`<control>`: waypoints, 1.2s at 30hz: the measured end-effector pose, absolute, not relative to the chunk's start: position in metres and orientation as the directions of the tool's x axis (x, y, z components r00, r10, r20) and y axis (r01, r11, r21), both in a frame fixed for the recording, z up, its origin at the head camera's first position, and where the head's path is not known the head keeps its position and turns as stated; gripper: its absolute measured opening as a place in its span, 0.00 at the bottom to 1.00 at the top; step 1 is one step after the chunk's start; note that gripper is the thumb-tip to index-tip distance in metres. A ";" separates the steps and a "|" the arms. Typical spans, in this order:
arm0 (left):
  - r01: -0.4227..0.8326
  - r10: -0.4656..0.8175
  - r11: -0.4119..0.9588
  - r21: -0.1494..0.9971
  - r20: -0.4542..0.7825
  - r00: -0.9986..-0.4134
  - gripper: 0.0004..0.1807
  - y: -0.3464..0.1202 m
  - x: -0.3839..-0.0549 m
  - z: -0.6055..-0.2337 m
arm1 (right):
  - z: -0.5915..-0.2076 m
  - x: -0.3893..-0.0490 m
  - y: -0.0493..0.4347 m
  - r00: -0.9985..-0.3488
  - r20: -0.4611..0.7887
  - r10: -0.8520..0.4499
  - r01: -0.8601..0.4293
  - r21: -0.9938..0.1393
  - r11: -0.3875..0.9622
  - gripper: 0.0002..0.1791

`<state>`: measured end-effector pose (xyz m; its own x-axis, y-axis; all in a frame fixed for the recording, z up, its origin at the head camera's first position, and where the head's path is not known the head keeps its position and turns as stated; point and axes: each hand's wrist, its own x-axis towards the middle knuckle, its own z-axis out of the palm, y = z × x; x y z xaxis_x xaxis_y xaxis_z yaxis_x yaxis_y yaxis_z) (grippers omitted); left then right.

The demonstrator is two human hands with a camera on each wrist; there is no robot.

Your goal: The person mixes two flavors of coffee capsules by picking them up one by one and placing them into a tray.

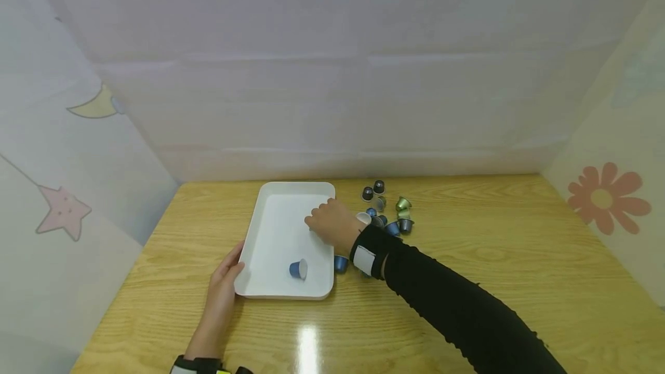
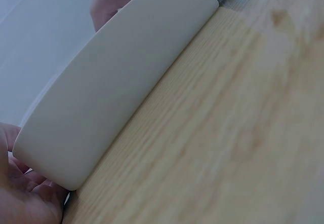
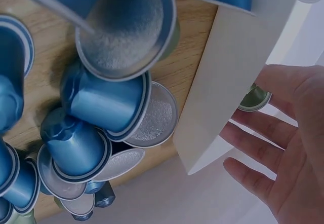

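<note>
A white tray (image 1: pixel 275 229) lies on the wooden table, its long sides running away from me. My left hand (image 1: pixel 223 281) grips its near left corner, thumb on the rim and fingers against the outer wall. Over the right side of the tray is my right hand (image 1: pixel 335 225). In the right wrist view it pinches a green coffee capsule (image 3: pixel 254 100) between thumb and fingers, inside the tray wall; the head view hides this capsule behind the hand. One blue coffee capsule (image 1: pixel 296 269) rests on its side in the tray's near part.
Right of the tray lies a loose heap of coffee capsules, with several blue ones (image 3: pixel 109 100) close to the tray wall. Two dark capsules (image 1: pixel 368 193) and a green capsule (image 1: pixel 403 203) lie toward the back. A pale wall sheet (image 1: pixel 332 103) rises behind the table.
</note>
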<state>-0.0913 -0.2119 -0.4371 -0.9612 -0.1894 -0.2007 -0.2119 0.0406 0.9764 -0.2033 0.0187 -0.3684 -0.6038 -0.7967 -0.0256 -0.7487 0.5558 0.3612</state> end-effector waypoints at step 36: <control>-0.205 -0.188 0.034 0.978 -0.195 -0.962 0.27 -0.212 -0.091 -0.436 | -0.376 -0.204 0.020 -0.624 -0.026 -0.781 -0.732 0.370 0.572 0.09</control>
